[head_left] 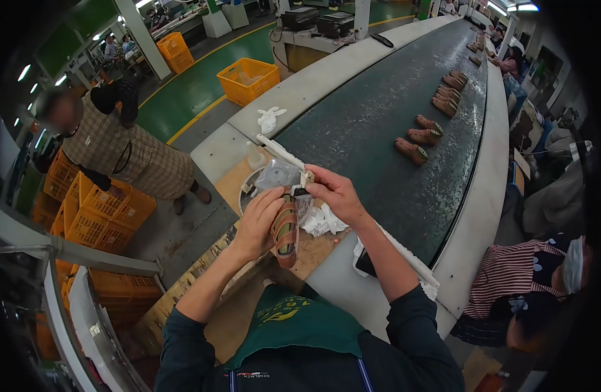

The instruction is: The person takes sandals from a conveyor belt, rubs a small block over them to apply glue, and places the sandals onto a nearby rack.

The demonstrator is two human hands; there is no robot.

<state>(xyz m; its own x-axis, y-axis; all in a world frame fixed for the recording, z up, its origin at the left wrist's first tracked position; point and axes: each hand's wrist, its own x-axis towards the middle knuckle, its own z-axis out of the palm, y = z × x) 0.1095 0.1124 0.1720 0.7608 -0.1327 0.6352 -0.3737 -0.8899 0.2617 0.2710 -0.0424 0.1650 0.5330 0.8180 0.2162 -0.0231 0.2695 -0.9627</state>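
My left hand (256, 225) is wrapped round a brown strappy sandal (287, 251), whose green inside shows between the straps. The sandal's toe points down toward my apron. At its upper end my right hand (334, 196) is closed, thumb and fingers pinching around a small cream-coloured piece (306, 178) with something dark beneath it. Whether that piece belongs to a tool or to the bench edge I cannot tell. Just behind the hands lies a clear plastic bag (277, 175) with a round grey item in it. Crumpled white tissue (323, 222) lies below my right hand.
A green conveyor belt (379, 137) runs away to the upper right, carrying several brown shoes (411, 150). White gloves (270, 119) lie on its near-left edge. Orange crates (101, 212) and a person in a checked apron (130, 144) stand left; another person (509, 274) is at right.
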